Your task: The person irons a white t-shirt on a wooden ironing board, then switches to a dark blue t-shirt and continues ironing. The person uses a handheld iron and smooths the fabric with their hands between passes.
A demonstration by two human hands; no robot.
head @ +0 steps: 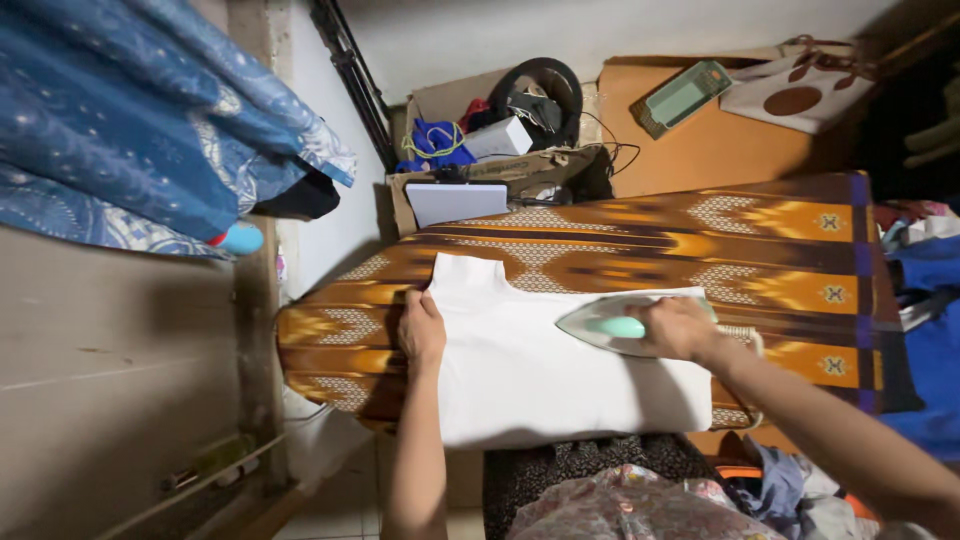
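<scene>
A white sleeveless garment (530, 370) lies flat on an ironing board covered with a brown and orange patterned cloth (640, 245). My left hand (421, 328) presses down on the garment's left edge, fingers together, holding it flat. My right hand (680, 328) grips the pale green handle of an electric iron (605, 327), which rests on the garment's upper right part with its tip pointing left.
A cardboard box (500, 165) full of cables and oddments stands behind the board. Blue patterned fabric (130, 120) hangs at the upper left. A green-framed device (688, 95) lies on an orange surface, beside a white bag (800, 95). Crumpled clothes (790, 490) lie at the lower right.
</scene>
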